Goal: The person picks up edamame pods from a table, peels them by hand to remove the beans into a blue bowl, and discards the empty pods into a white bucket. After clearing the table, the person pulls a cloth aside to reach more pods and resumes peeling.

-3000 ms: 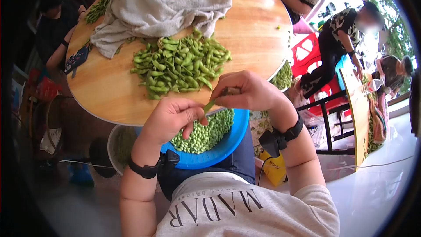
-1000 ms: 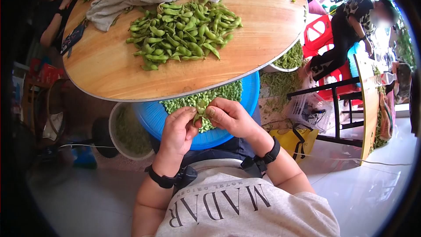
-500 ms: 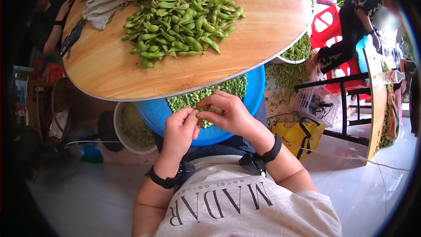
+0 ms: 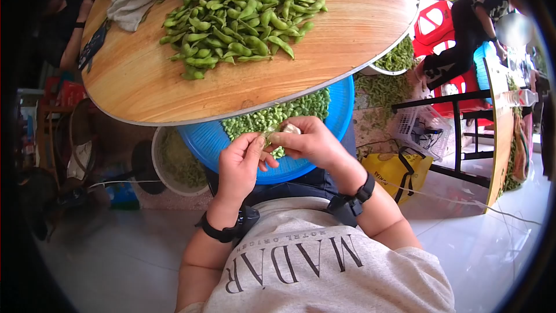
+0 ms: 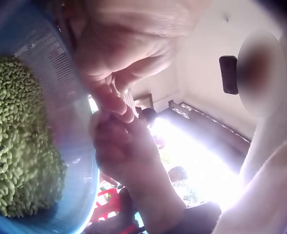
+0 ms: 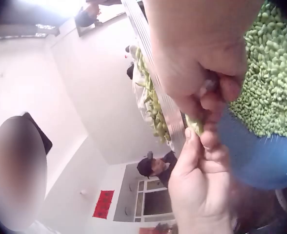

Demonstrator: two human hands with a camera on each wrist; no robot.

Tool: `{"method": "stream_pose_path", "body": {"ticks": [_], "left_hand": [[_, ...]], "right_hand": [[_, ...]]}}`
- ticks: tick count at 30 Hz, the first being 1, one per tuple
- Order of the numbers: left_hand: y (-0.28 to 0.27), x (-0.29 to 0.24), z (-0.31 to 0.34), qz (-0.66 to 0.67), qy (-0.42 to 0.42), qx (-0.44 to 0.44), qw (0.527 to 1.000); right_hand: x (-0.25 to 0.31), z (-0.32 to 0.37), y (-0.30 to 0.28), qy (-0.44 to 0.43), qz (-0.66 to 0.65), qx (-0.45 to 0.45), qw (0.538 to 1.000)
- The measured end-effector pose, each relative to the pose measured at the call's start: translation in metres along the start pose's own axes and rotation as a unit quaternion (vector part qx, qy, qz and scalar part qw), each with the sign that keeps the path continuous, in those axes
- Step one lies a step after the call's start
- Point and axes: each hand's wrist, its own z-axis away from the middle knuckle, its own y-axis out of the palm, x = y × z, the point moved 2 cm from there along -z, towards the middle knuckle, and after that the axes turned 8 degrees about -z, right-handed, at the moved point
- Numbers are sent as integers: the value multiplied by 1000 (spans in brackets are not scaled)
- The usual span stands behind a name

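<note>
Over a blue basin (image 4: 341, 122), the two hands meet, fingertips close together. My left hand (image 4: 238, 165) pinches a green soybean pod (image 6: 194, 126) between thumb and fingers. From the other side, my right hand (image 4: 315, 144) grips the pod's other end. A small dark thing (image 6: 210, 82) sits within the curled right fingers; I cannot tell what it is. Shelled green soybeans (image 4: 310, 104) lie in the basin below the fingers. In the left wrist view the fingers largely hide the pod.
A round wooden table (image 4: 347, 40) overhangs the basin, bearing a heap of pods (image 4: 243, 23) and a grey cloth (image 4: 136, 0). To the left stands a bucket (image 4: 157, 162) of green matter. A yellow bag (image 4: 399, 174) and white crate (image 4: 425, 130) are at the right.
Three seconds ago the hands held a pod near the table edge; now they are over the basin. The split pod seen a second ago is now mostly covered by fingers. The view has tilted downward.
</note>
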Motion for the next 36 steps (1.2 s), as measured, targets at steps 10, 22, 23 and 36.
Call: {"method": "stream_pose_path", "body": {"ticks": [10,22,23,36], "left_hand": [[-7,0,3,43,-40,-20,998],[-12,5,3,-1,-36,-64,997],[-10,4,5,18,-42,-64,997],[-54,12,27,-154,53,-126,978]], "right_hand": [[-12,-4,14,-1,-137,28,990],[17,16,18,-302,290,-58,906],[23,21,28,-305,285,-30,908],[23,11,31,-166,281,-1,945]]}}
